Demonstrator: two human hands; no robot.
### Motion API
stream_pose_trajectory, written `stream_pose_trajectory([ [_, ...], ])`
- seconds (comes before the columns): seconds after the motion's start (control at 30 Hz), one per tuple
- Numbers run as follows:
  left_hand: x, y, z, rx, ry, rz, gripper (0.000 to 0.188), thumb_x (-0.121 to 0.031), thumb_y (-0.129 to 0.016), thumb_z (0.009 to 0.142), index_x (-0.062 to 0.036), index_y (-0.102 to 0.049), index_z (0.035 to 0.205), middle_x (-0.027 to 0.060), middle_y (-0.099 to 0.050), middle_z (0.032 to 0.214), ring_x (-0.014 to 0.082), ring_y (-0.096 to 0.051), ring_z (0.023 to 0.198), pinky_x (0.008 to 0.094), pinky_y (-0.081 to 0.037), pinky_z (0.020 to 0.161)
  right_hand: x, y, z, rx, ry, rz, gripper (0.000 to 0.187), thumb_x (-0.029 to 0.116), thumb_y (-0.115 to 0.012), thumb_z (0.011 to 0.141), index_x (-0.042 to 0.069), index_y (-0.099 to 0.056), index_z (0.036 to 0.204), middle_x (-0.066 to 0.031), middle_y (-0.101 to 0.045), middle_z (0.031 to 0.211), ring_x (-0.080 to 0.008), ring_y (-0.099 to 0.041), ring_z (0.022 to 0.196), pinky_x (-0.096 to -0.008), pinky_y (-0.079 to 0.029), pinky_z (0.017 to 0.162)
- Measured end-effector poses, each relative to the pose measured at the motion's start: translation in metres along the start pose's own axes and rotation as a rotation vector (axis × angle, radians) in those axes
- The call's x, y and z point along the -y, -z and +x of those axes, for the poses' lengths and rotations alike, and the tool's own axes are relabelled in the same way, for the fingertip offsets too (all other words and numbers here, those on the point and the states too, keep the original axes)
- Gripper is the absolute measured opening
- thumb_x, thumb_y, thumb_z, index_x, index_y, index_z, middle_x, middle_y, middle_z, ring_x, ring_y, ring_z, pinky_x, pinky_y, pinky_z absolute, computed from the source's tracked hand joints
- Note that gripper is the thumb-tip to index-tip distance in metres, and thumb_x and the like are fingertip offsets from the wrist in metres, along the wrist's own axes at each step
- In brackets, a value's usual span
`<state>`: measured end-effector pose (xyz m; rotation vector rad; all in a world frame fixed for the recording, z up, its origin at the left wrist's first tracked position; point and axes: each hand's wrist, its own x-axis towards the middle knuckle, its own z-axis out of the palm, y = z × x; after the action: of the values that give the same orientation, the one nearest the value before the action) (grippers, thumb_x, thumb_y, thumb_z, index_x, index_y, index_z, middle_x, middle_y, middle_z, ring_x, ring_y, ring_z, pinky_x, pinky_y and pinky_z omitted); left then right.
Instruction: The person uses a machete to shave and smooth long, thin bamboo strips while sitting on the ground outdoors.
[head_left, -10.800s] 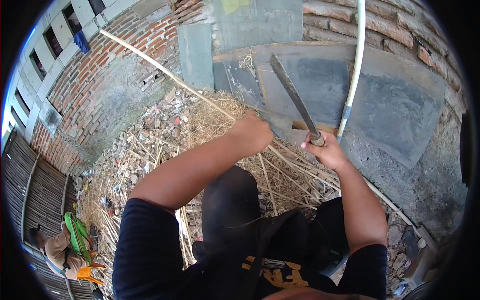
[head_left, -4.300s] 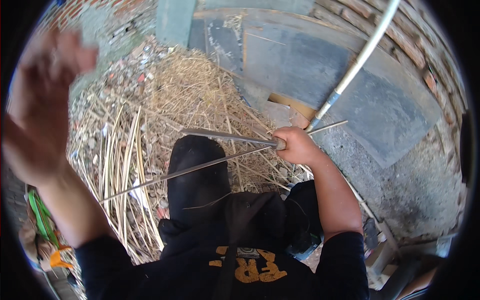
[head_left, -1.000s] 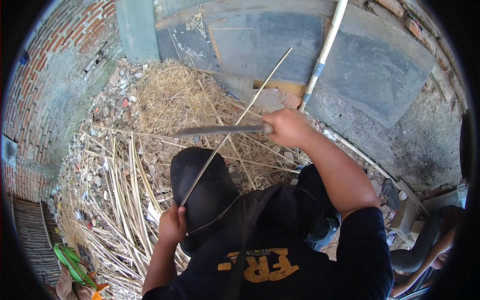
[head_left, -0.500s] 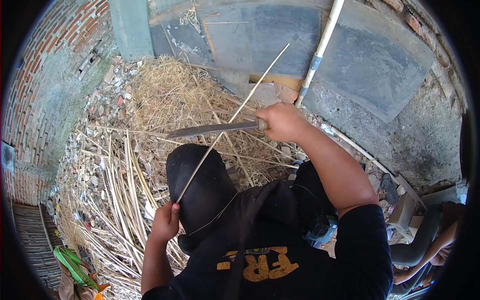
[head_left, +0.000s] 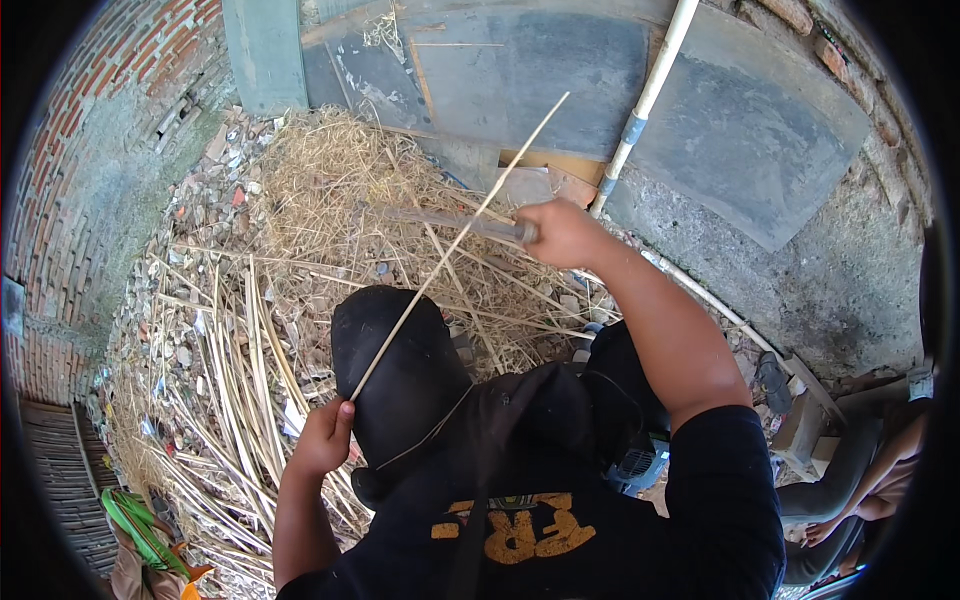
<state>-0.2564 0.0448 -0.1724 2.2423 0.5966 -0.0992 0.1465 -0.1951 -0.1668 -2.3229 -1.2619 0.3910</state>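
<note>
My left hand (head_left: 322,437) grips the lower end of a long thin pale stick (head_left: 455,243) that slants up to the right over my black-covered knee (head_left: 400,385). My right hand (head_left: 562,232) is shut on the handle of a long knife (head_left: 452,222), whose blurred blade points left and crosses the stick near its middle. Under both lies a heap of dry straw and cut stalks (head_left: 300,230).
Split pale strips (head_left: 235,400) are piled at my left. A white pipe (head_left: 645,100) leans against grey slabs (head_left: 560,80) at the back. Brick wall (head_left: 90,140) curves along the left. Another person's leg and foot (head_left: 870,495) show at the right edge.
The knife blade has moved and now looks blurred against the stick. My left hand has shifted slightly right along the knee, still holding the stick's lower end.
</note>
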Motion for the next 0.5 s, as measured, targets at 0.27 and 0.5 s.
stream_pose_trajectory([
  [0.27,-0.007,0.017,-0.007,0.084,0.122,-0.029,0.057,-0.045,-0.042,0.106,0.0059,-0.060,0.088,0.0152,-0.060,0.070,0.0209,-0.055,0.070,0.0387,-0.047,0.068,-0.004,0.000,-0.001,-0.083,0.007,-0.101,0.034,0.020,-0.072,0.078,0.003,-0.067,0.107,-0.0216,-0.070,0.086,-0.0390,-0.069,0.087,-0.0466,-0.054,0.080],
  [0.5,0.001,0.009,0.005,0.059,0.021,-0.022,0.054,-0.044,-0.040,0.107,0.0009,-0.055,0.080,0.0077,-0.053,0.065,0.0163,-0.049,0.063,0.0368,-0.043,0.061,-0.010,0.005,0.005,0.024,-0.111,-0.057,0.027,0.018,-0.069,0.078,0.007,-0.068,0.104,-0.0191,-0.070,0.091,-0.0375,-0.068,0.088,-0.0460,-0.055,0.080],
])
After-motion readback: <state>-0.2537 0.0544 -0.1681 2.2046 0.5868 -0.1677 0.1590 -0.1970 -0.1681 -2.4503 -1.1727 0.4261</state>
